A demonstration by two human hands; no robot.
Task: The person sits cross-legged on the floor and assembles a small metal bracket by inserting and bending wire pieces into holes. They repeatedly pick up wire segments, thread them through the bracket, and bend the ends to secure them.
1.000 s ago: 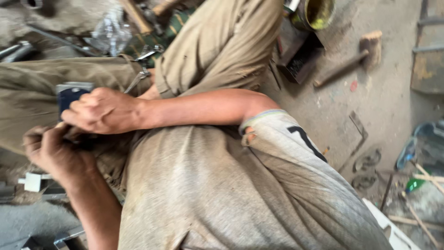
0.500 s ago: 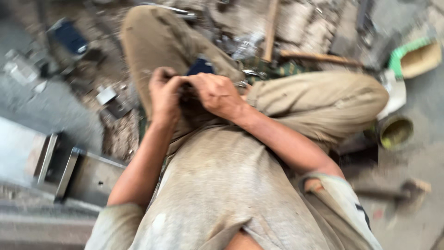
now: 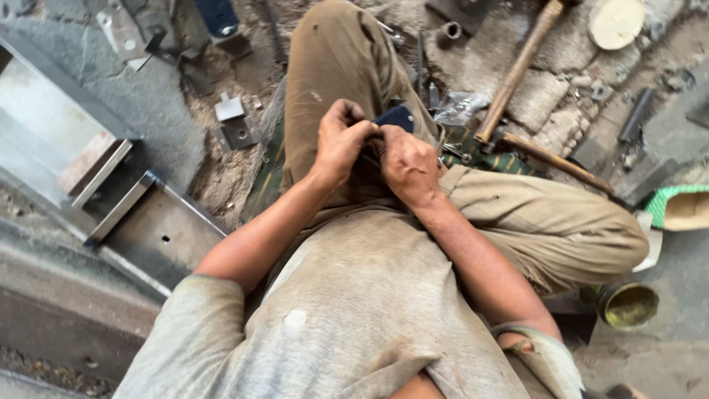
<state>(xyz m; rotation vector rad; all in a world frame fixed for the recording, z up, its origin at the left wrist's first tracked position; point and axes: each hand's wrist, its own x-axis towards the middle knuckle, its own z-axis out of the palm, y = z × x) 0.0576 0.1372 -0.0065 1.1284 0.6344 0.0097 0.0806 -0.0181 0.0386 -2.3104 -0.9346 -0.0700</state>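
Dark-blue flat object (image 3: 395,118), just above frame centre over the lap, is pinched between the left hand (image 3: 341,142) and right hand (image 3: 405,164), both curled tight on it. A slip could drop it among floor scrap. Right of it lie a clear plastic bag (image 3: 459,105) and, possibly, a green-edged sack (image 3: 683,205).

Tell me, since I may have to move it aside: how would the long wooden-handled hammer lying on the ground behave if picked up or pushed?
The hammer would probably feel stiff: its handle looks like a straight, thick wooden shaft. It is likely top-heavy, though the head is out of view. Pushed, it would probably scrape and catch rather than roll, as it lies on rough rubble.
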